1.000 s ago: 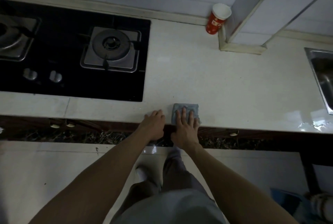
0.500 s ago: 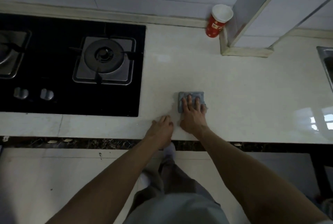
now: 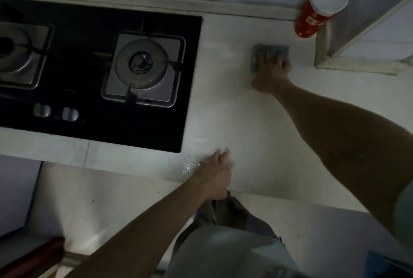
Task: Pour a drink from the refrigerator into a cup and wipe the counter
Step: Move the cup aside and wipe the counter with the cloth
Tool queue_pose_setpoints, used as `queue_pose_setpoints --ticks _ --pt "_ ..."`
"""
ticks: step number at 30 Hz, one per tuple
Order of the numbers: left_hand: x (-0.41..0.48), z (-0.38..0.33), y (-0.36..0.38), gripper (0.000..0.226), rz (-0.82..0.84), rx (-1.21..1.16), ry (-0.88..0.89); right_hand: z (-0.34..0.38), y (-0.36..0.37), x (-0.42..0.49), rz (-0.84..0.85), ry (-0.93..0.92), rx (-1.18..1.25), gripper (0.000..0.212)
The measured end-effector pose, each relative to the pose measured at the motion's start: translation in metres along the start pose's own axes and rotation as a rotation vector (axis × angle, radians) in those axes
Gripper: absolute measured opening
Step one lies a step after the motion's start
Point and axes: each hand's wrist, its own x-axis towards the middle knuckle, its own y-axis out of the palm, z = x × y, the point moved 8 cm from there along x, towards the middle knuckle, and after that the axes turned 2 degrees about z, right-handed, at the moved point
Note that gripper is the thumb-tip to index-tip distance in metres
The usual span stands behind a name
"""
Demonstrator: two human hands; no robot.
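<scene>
Now right hand, fingers spread flat, has pushed cloth far toward cup; left hand rests loose on counter near edge; wiping mid-stroke.

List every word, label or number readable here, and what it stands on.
Nothing can be read.
Cup: pale print on its red side, too blurred to read.
Stove: no legible marks.

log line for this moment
wiping counter | right hand presses grey cloth | left hand on counter edge | red cup at back wall
</scene>
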Motion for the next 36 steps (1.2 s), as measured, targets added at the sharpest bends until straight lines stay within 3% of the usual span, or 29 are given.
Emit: queue_pose_setpoints --ticks 3,7,11,17,22,30,36 --pt "0.005 0.004 -0.006 0.047 -0.003 -0.002 0.027 -0.004 -0.015 0.028 0.013 0.001 -0.012 0.093" --pt "0.017 0.019 -0.030 0.037 -0.175 -0.149 0.010 -0.007 -0.033 0.047 0.019 0.029 -0.030 0.088" --pt "0.017 0.017 -0.049 0.043 -0.287 -0.126 -0.018 -0.010 -0.039 0.061 0.024 0.036 -0.054 0.083" --pt "0.011 0.011 -0.046 0.041 -0.255 -0.066 -0.044 -0.015 -0.048 0.081 0.039 0.028 -0.058 0.086" --pt "0.007 0.008 -0.039 0.057 -0.247 -0.090 -0.063 -0.016 -0.054 0.093 0.035 0.030 -0.061 0.083" --pt "0.005 0.004 -0.029 0.062 -0.268 -0.008 -0.079 -0.005 -0.046 0.087 0.014 0.013 -0.003 0.090" --pt "0.008 0.006 -0.025 0.063 -0.260 -0.034 -0.053 0.058 -0.011 0.026 -0.015 -0.180 -0.021 0.095"
